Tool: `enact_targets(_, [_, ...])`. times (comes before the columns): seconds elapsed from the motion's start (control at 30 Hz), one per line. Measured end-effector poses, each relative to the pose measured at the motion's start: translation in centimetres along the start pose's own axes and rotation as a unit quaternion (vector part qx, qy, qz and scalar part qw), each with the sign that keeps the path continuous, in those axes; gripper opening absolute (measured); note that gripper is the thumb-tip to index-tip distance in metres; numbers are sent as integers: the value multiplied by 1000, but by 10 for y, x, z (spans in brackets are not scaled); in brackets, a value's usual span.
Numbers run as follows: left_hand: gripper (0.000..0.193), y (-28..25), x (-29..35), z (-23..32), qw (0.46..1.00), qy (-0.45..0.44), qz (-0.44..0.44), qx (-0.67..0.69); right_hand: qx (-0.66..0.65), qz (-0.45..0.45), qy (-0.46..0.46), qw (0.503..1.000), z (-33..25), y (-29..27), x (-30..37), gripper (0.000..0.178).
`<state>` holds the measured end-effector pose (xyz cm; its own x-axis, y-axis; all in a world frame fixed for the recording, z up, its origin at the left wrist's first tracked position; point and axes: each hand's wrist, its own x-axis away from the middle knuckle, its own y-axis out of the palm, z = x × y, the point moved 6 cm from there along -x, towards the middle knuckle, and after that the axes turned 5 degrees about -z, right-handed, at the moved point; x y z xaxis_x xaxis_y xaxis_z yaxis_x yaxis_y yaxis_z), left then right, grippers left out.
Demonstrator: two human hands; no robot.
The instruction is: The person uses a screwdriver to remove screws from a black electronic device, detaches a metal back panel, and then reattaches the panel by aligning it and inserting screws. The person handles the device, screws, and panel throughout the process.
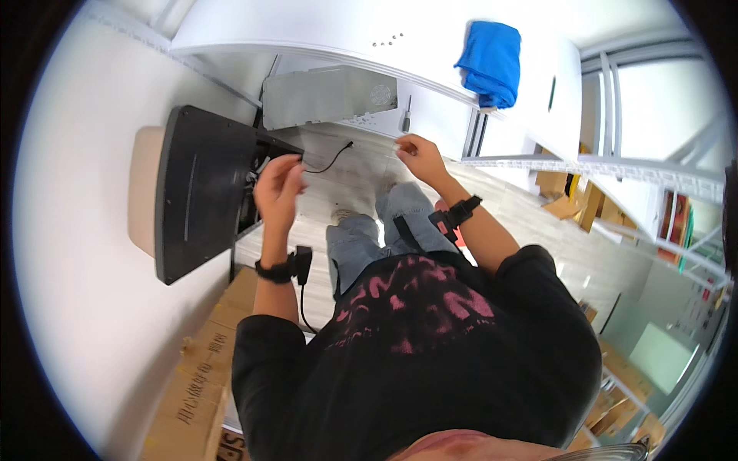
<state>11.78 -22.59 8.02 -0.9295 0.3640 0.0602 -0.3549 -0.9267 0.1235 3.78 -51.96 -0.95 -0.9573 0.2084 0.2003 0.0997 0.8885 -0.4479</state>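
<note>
A black flat panel [204,192] is seen at the desk's [84,253] right edge. A thin black cable [329,160] is pinched by the left hand [278,184]; a small pale piece [400,143] is gripped by the right hand [419,157], beneath the grey box [327,96].

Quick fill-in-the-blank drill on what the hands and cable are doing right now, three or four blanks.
1. The left hand pinches a thin black ____ beside the black panel.
2. The cloth lying on the white table is ____.
3. Each wrist carries a black ____.
4. The right hand is raised in front of the ____ table.

Missing words: cable; blue; strap; white
</note>
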Motion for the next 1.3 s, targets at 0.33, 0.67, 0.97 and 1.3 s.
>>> enact_targets(0.33, [28,74,-47,-302,979,-188,-19,81,-168,-1,275,947,289,56,-78,21])
enact_targets(0.67, [24,47,-101,-511,971,-233,8,54,-162,66,382,907,531,83,-191,27])
enact_targets(0.97, [24,48,-146,-589,978,-200,-41,47,170,167,344,908,647,96,-256,72])
enact_targets(1.3, [23,30,-122,-580,972,-224,5,68,-235,235,361,871,601,112,-224,25])
